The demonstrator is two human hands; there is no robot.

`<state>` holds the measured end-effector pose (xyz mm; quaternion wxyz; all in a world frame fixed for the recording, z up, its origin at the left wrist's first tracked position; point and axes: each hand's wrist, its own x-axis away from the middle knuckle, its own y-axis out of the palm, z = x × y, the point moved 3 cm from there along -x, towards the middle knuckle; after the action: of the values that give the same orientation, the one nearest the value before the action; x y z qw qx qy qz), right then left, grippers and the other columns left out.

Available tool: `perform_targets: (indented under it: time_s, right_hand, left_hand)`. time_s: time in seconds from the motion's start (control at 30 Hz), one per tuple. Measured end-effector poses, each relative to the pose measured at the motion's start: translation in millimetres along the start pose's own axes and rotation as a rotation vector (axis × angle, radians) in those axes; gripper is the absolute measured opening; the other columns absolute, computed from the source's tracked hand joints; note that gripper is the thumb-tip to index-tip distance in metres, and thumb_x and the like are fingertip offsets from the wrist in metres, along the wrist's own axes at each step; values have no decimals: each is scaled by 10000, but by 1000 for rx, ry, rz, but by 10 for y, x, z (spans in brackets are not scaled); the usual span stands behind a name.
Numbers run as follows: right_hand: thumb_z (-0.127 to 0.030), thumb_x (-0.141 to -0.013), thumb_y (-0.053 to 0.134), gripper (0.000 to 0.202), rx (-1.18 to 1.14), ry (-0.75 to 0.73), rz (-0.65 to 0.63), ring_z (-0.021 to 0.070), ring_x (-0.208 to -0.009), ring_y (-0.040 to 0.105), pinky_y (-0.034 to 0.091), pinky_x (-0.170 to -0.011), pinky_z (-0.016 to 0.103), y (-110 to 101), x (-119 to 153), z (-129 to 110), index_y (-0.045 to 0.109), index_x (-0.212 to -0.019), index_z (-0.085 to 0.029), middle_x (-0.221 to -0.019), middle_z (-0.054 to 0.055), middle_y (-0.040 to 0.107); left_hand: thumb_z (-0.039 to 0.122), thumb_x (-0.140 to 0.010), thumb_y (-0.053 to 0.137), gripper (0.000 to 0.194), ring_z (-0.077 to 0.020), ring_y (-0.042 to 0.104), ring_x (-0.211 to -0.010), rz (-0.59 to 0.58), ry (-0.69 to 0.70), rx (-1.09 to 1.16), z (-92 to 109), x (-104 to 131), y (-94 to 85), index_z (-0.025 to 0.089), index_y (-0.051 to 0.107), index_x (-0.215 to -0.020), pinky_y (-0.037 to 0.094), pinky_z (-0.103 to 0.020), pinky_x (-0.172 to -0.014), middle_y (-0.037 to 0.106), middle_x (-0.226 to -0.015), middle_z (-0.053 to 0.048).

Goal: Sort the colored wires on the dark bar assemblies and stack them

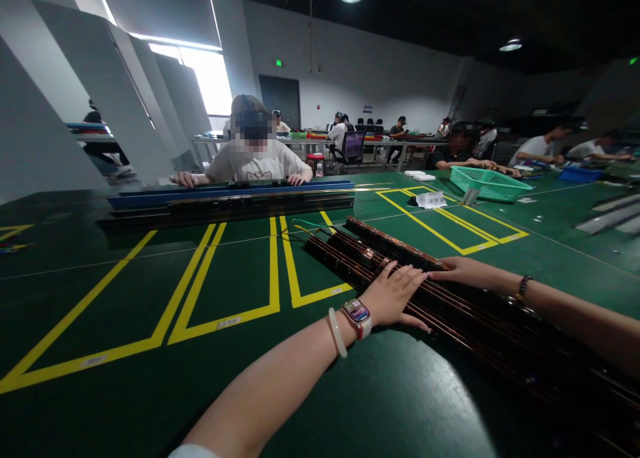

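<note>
A bundle of long dark strips with shiny copper-coloured lines point(470, 311) lies slantwise across the green table, running off toward the lower right. My left hand point(395, 295), with a watch and a pale bangle at the wrist, rests on top of the bundle, fingers spread and thumb apart on the near side. On the far side, my right hand point(460, 273) touches the same strips, its fingers stretched toward my left fingertips; part of it is hard to make out. Thin green and yellow wire-like ends point(300, 227) stick out at the bundle's far end.
Yellow tape outlines point(275, 265) mark the green table point(125, 385). Opposite, a person point(260, 155) sits behind long black and blue strips point(235, 201). A green basket point(487, 183) and a crumpled white packet point(431, 200) lie farther right. Other people work behind.
</note>
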<state>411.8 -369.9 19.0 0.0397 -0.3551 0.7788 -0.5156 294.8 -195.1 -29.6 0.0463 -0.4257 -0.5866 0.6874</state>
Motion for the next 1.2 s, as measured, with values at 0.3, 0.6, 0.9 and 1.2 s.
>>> perform_targets:
  time_s: [0.3,0.6,0.9,1.2]
  right_hand:
    - [-655,-742,524,580,60,-79,-14,301,-979,615,473,-836,339,93,-75,-248,654,-1120,-234,-1062,34,689]
    - [-634,-753,530,596,63,-158,-17,307,-1029,592,437,-902,363,179,-197,-435,610,-1192,-239,-1107,32,673]
    - [-687,-758,470,566,103,-152,46,280,-930,601,454,-806,341,170,-171,-447,600,-1046,-217,-1002,65,676]
    - [-699,-753,456,524,140,-152,37,232,-799,589,432,-694,308,171,-188,-476,555,-883,-202,-846,44,647]
  left_hand:
    - [798,-700,356,998,-244,243,-1378,34,-63,1,50,170,-38,128,229,-1429,76,-447,-1162,362,-1444,-140]
    - [828,-629,409,1053,-301,123,-1409,65,-146,-52,102,298,-219,144,262,-1417,66,-490,-1159,127,-1534,-157]
    - [858,-635,362,1103,-284,280,-1354,80,-197,-7,45,283,-117,85,221,-1409,82,-452,-1171,420,-1373,-171]
    - [877,-631,317,1097,-291,335,-1318,74,-186,-42,17,257,-75,62,288,-1366,94,-437,-1165,434,-1361,-183]
